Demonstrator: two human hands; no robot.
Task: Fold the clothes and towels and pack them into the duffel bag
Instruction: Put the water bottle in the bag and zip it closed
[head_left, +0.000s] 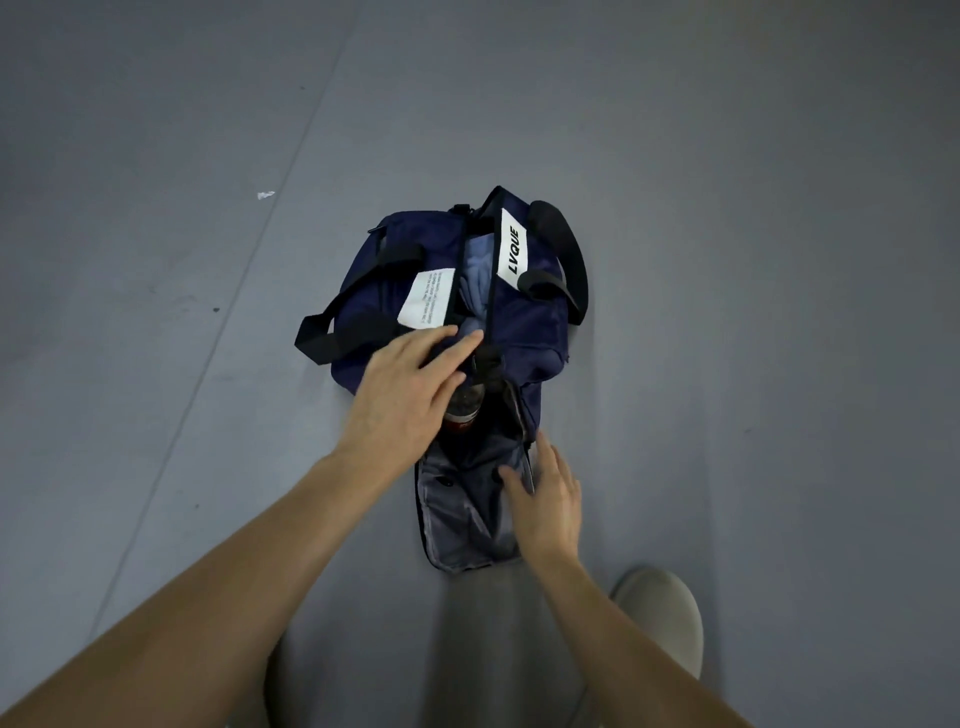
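Neither of our hands had hold of anything; our left hand (410, 384) lay flat and spread, fingers straight, on top of the navy duffel bag (524, 322), its fingertips touching the near end of the open top zip; our right hand (548, 501) was likewise loose and straight-fingered, its thumb resting on the grey lining of the opened end flap (457, 519) and its fingers lying along that flap's right edge. Just beyond the left fingertips, in the gap of the zip, showed a pale blue cloth (475, 270), tucked inside the bag; to the left of that gap sat a white label of small print (428, 304), and to its right a white label reading LVQUE (511, 249). Under the left palm, between our two hands, what looked like a bottle (462, 415) with a red band lay in the end compartment, partly hidden. A black handle (358, 296) lay slack to the left of the left hand; a second handle (566, 249) arched well beyond the right hand. The bag stood on a grey floor (156, 260); beside our right forearm a pale shoe (660, 613) rested on it.
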